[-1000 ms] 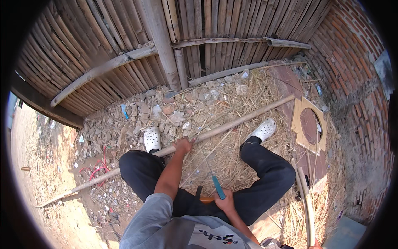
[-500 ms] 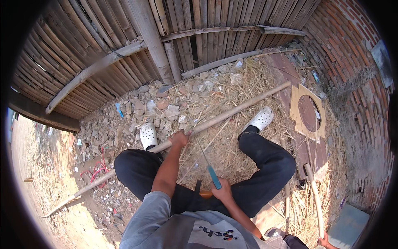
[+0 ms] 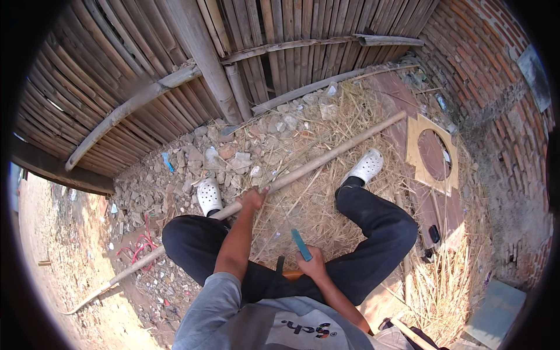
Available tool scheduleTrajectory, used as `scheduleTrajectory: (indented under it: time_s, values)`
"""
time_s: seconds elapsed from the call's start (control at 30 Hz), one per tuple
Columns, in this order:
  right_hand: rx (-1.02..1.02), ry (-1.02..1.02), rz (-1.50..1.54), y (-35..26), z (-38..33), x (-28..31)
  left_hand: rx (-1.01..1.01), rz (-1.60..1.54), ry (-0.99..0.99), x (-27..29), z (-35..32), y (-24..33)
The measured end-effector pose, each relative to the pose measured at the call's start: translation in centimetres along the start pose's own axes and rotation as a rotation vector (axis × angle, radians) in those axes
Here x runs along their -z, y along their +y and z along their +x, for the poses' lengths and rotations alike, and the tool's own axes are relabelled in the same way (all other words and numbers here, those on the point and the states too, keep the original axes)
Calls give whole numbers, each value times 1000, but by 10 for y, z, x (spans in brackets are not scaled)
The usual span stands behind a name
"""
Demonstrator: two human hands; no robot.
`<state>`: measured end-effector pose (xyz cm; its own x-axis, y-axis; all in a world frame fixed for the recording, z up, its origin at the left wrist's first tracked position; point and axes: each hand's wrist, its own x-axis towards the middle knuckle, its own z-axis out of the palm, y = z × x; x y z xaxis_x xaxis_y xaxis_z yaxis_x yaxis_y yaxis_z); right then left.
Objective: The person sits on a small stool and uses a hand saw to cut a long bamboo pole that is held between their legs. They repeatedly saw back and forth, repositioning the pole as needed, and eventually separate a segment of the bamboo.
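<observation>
Near frame centre: left hand (image 3: 252, 199) clasped round pole (image 3: 335, 153). Lower centre: right hand (image 3: 313, 265) gripping teal-handled tool (image 3: 301, 244). Pole apparently unsevered; any cut too small to tell.

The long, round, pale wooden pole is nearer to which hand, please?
Left: the left hand grips the pole; the right hand is apart from it, nearer the body, holding a teal handle.
</observation>
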<state>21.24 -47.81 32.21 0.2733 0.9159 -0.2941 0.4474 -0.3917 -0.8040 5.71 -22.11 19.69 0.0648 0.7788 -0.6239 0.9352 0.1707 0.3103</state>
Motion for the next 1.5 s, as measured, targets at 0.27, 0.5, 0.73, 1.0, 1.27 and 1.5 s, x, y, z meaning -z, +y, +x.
scheduleTrajectory:
  time_s: [0.27, 0.5, 0.73, 1.0, 1.27, 1.5]
  values:
    - [11, 2, 3, 27, -37, 38, -12, -40, 24, -31, -1, 27]
    - [20, 17, 88, 47, -19, 74, 5, -25, 39, -66, -12, 59]
    - [209, 150, 318, 27, -37, 121, -6, 27, 27, -70, -28, 89]
    - [502, 474, 478, 0, -62, 267, -17, 26, 42, -62, -45, 122]
    - [96, 966, 107, 86, -72, 368, -40, 59, -20, -64, -41, 149]
    - [-155, 850, -242, 290, -66, 316, -41, 47, -3, -96, -28, 162]
